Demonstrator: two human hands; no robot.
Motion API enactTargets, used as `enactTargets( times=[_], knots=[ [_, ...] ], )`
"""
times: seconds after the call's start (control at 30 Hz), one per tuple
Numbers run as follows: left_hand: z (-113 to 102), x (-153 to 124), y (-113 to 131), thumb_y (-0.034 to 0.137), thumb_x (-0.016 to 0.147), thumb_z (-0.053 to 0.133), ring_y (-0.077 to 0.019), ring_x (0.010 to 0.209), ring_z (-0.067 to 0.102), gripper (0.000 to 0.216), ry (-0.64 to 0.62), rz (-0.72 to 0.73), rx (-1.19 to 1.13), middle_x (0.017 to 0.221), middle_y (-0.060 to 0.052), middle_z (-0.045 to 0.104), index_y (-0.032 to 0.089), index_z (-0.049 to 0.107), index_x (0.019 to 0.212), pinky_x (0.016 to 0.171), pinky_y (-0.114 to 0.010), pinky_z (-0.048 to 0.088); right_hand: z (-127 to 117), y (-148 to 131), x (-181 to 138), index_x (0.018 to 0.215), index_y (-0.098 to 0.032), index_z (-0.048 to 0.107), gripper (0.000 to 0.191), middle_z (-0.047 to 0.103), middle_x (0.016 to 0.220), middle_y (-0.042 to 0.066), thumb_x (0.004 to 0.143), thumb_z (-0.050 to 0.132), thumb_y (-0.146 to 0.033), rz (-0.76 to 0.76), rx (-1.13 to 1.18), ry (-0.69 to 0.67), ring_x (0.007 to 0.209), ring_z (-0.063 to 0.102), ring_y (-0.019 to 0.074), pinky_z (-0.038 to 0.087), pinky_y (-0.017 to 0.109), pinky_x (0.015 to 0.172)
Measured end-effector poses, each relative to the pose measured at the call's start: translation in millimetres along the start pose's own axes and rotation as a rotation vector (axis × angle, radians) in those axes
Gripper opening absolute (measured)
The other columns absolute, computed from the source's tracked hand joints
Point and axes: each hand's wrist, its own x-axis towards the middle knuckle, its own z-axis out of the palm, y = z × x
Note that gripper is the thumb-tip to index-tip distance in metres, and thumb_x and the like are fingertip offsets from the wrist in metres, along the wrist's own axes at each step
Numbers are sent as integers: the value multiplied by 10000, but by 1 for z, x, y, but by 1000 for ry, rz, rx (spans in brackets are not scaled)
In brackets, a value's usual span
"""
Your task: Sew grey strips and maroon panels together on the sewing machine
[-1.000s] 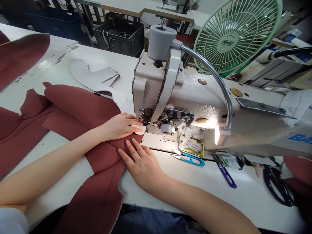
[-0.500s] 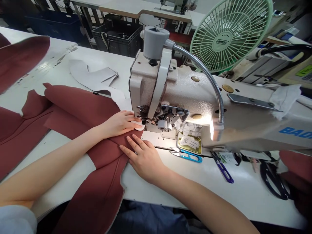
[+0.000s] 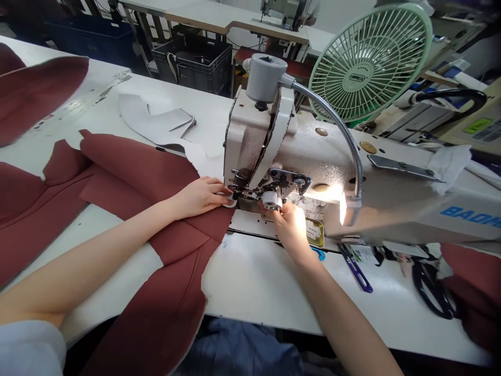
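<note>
My left hand [image 3: 201, 198] lies on maroon fabric [image 3: 188, 237] beside the needle area of the sewing machine [image 3: 235, 141], fingers stretched forward. Its fingertips touch a small white piece [image 3: 230, 204] on the fabric's edge. The fabric has stitched seams and drapes over the table's front edge. My right hand [image 3: 291, 227] reaches in under the machine head, beside a round white knob [image 3: 270, 200]. Its fingers are bent together, and their tips are partly hidden behind the knob, so what they pinch does not show.
Blue thread snips [image 3: 320, 254] are mostly covered by my right hand, near a small yellow tin [image 3: 320, 237]. Purple snips [image 3: 357, 269] and black-handled scissors [image 3: 434, 290] lie to the right. A green fan [image 3: 371, 62] stands behind. White cut pieces [image 3: 156, 122] lie at the left back.
My right hand has lifted off the fabric and moved right and forward to beneath the machine head. The left hand stays on the fabric. The whole view has shifted slightly.
</note>
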Motion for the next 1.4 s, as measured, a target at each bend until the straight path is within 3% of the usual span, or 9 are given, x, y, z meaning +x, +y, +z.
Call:
enactTargets(
  times=[0.23,0.4,0.47,0.63,0.7,0.87,1.2,1.4],
  knots=[
    [-2,-1,3,270,1010,420,-173,996,571,306,11,12,15,1140,-31,683,313,712,1089,830,-311,437,-2,2,5,690,-187,697,359,685,680,46,904,430,-295,46,70,-46,685,654,169,486,231,638],
    [-3,-6,8,260,1014,398,-186,1076,566,330,-44,14,17,1130,-44,681,311,713,1099,869,-324,430,-3,2,6,729,-185,722,382,707,714,37,941,418,-277,26,99,-64,713,668,165,505,246,685],
    [-3,-8,8,259,1013,399,-186,1077,564,327,-31,11,10,1134,-37,683,311,709,1107,877,-327,428,0,-2,2,801,-191,739,403,728,769,33,983,396,-297,-88,104,-119,734,672,154,512,253,730],
    [-2,-11,9,294,1006,431,-188,1074,555,293,-46,9,-48,1182,-17,674,314,707,1103,895,-334,418,21,-29,-28,1198,-195,663,292,691,1175,80,957,516,-273,-679,-62,-314,1066,611,204,474,348,922],
    [-3,-10,9,286,1001,443,-187,1074,553,286,-67,-15,-51,1188,-12,674,319,708,1104,897,-335,417,31,-38,-39,1303,-184,592,368,638,1267,112,953,520,-270,-754,-200,-309,1113,571,238,475,386,884],
    [-4,-2,3,230,982,458,-189,1037,561,294,-65,-39,-18,1143,-27,689,306,715,1103,869,-329,438,46,-41,-44,1297,-151,584,377,608,1305,123,985,477,-333,-736,-332,-242,1121,548,255,468,393,834],
    [-1,0,0,241,989,460,-189,997,558,285,-10,1,39,1108,-37,696,291,722,1090,840,-317,438,44,-37,-39,1288,-151,604,366,609,1320,117,995,468,-324,-723,-304,-226,1151,543,245,461,394,859],
    [-2,-4,5,243,993,448,-181,1028,552,293,-40,-12,4,1150,-19,685,306,724,1069,862,-317,426,45,-40,-44,1248,-161,639,368,636,1289,97,996,462,-362,-737,-266,-211,1117,560,247,461,386,827]
  ],
)
